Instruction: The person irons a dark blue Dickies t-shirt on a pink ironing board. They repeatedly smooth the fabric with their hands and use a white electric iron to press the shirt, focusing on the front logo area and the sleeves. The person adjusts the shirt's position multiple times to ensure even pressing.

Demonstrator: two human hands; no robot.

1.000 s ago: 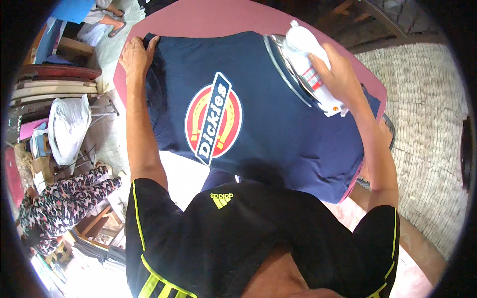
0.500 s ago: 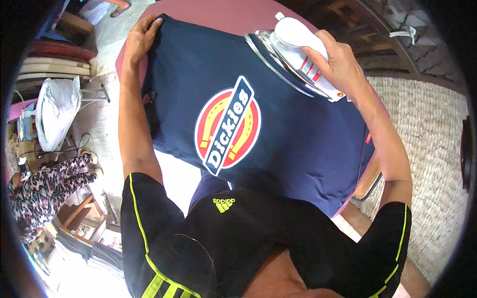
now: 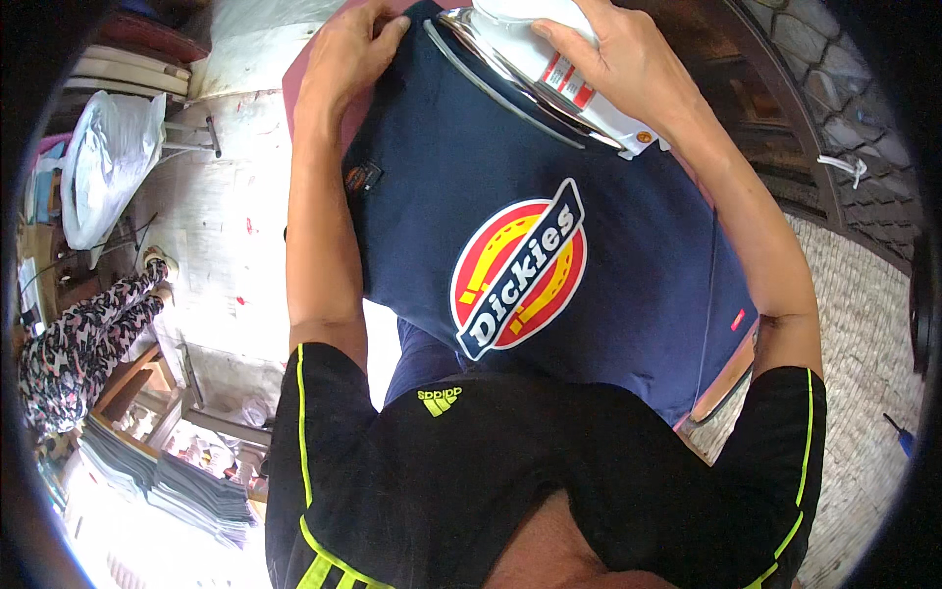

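A navy T-shirt (image 3: 628, 255) with a round red, yellow and white badge print lies flat on a pinkish ironing board (image 3: 721, 378) in front of me. My right hand (image 3: 623, 59) grips the handle of a white clothes iron (image 3: 535, 69), whose shiny soleplate rests on the shirt's far end. My left hand (image 3: 353, 49) presses flat on the shirt's far left edge, fingers spread over the fabric. Both forearms reach away from my black top with neon-yellow trim.
A white plastic bag (image 3: 108, 162) hangs on a stand at the left. Stacked folded cloth (image 3: 167, 476) lies low left, beside a person's patterned trouser leg (image 3: 83, 339). A woven mat (image 3: 863, 353) covers the floor at right.
The view has tipped down, so the shirt and my hands sit higher in the picture. The iron has slid toward the shirt's far end; my left hand stays on the same edge.
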